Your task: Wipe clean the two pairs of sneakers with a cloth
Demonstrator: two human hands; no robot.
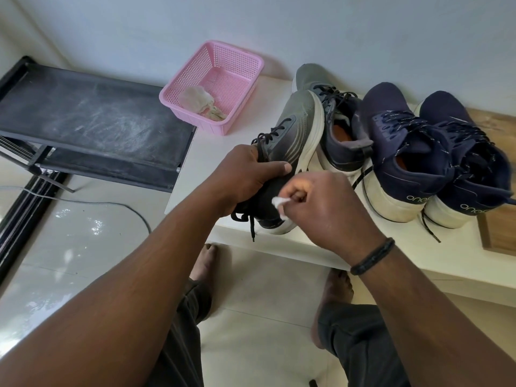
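Note:
My left hand (pixel 247 177) grips a grey-and-black sneaker (pixel 293 135) with a white sole, tilted on its side at the front of the white table (pixel 195 169). My right hand (pixel 324 210) is closed around a small white cloth (pixel 279 203) pressed against the sneaker's heel side. Its grey mate (pixel 332 115) stands upright just behind. To the right, a navy pair sits side by side: one sneaker (pixel 396 152) and the other (pixel 469 163), both with white soles and heels facing me.
A pink plastic basket (pixel 237 65) holding a crumpled rag (pixel 199 101) stands at the table's back left. A dusty black shoe rack (pixel 92 118) sits to the left. A wooden board (pixel 499 233) lies at right. My bare feet rest on the tiled floor below.

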